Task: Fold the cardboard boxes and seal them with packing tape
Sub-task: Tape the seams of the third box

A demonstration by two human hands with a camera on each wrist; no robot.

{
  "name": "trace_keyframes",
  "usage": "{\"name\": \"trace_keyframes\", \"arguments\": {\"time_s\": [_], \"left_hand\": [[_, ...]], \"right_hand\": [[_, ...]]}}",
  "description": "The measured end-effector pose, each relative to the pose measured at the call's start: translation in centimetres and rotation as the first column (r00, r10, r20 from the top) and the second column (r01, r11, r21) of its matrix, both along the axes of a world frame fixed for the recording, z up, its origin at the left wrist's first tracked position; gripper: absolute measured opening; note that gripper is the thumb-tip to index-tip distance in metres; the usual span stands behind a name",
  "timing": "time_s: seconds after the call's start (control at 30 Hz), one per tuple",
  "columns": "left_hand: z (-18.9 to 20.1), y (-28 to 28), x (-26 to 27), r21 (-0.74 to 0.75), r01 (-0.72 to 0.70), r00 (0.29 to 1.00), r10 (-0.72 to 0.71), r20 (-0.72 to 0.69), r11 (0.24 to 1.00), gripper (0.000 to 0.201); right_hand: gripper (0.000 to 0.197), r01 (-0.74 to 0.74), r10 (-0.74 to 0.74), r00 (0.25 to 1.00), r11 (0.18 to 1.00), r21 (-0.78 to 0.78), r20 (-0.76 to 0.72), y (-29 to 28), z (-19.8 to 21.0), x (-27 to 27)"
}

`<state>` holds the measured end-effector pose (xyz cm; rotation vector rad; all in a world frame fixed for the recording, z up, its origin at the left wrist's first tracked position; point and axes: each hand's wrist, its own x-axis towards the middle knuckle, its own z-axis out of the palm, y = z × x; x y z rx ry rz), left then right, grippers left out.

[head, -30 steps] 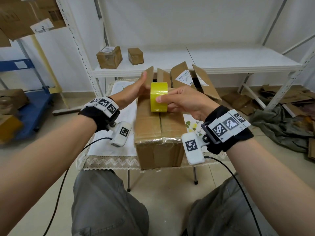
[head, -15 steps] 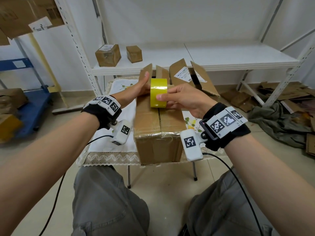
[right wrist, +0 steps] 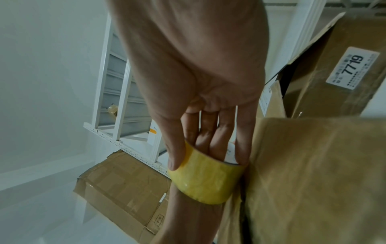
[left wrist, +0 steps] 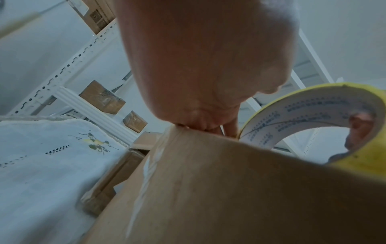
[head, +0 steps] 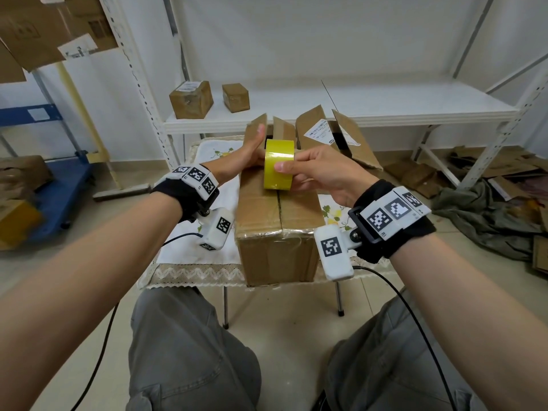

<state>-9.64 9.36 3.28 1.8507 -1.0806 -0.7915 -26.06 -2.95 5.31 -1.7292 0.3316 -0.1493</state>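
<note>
A brown cardboard box (head: pixel 275 221) lies on the small cloth-covered table, its top flaps meeting in a centre seam. My right hand (head: pixel 320 170) holds the yellow tape roll (head: pixel 278 164) upright over the far part of that seam. Its thumb is on the outer face and its fingers pass through the core, as the right wrist view shows on the tape roll (right wrist: pixel 204 180). My left hand (head: pixel 243 155) lies along the box top left of the roll, thumb raised, fingers pressing the cardboard (left wrist: pixel 229 189). The fingertips are hidden behind the roll (left wrist: pixel 313 115).
A second open box (head: pixel 320 132) with a white label stands just behind. Two small boxes (head: pixel 191 99) (head: pixel 235 97) sit on the white shelf (head: pixel 385 114). Flattened cardboard (head: pixel 504 170) and a green cloth (head: pixel 480 212) lie on the floor at right. A blue cart (head: pixel 59 185) stands at left.
Hardly anything: both hands and the roll keep their places on the box top, while the head view has shifted slightly.
</note>
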Motion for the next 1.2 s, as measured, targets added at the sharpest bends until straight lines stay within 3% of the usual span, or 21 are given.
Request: {"name": "trace_keyframes", "arguments": {"time_s": [0.27, 0.4, 0.63, 0.8, 0.87, 0.97, 1.07, 1.13, 1.2], "left_hand": [[0.3, 0.1, -0.5, 0.0, -0.019, 1.0, 0.019, 0.017, 1.0, 0.075], [0.8, 0.2, -1.3, 0.038, -0.049, 0.998, 0.047, 0.04, 0.998, 0.078], [1.8, 0.5, -3.1, 0.095, -0.141, 0.985, 0.13, 0.115, 0.985, 0.067], [1.7, 0.5, -3.0, 0.147, -0.087, 0.983, 0.061, 0.173, 0.985, 0.069], [1.2, 0.6, -2.2, 0.167, -0.066, 0.96, 0.017, 0.279, 0.984, 0.061], [1.0, 0.7, -1.5, 0.235, -0.004, 0.925, -0.086, 0.371, 0.972, 0.014], [1.6, 0.5, -1.9, 0.287, 0.031, 0.864, -0.17, 0.475, 0.958, 0.025], [1.8, 0.6, -2.0, 0.337, 0.072, 0.8, -0.256, 0.543, 0.939, 0.047], [1.7, 0.7, -2.0, 0.353, 0.052, 0.764, -0.265, 0.589, 0.934, 0.051]], "right_hand": [[0.03, -0.027, 0.027, 1.0, 1.0, -0.012, -0.014, 0.5, 0.8, -0.4], [0.035, -0.009, 0.011, 0.999, 0.998, 0.067, -0.034, 1.0, 1.2, -0.8], [0.036, 0.001, 0.015, 0.996, 0.986, 0.166, -0.091, 2.0, 1.7, -1.3], [0.013, 0.007, 0.019, 0.995, 0.965, 0.261, -0.098, 3.0, 1.9, -2.4], [0.017, 0.009, 0.016, 0.997, 0.955, 0.296, -0.079, 3.2, 2.0, -2.8], [0.04, -0.036, 0.064, 0.996, 0.928, 0.371, -0.063, 3.3, 2.1, -3.8], [0.04, -0.126, 0.152, 0.988, 0.895, 0.427, -0.028, 3.7, 2.0, -4.4], [0.036, -0.169, 0.192, 0.981, 0.874, 0.456, -0.003, 3.9, 1.9, -4.6], [0.034, -0.195, 0.21, 0.978, 0.854, 0.482, 0.024, 4.0, 1.8, -4.6]]}}
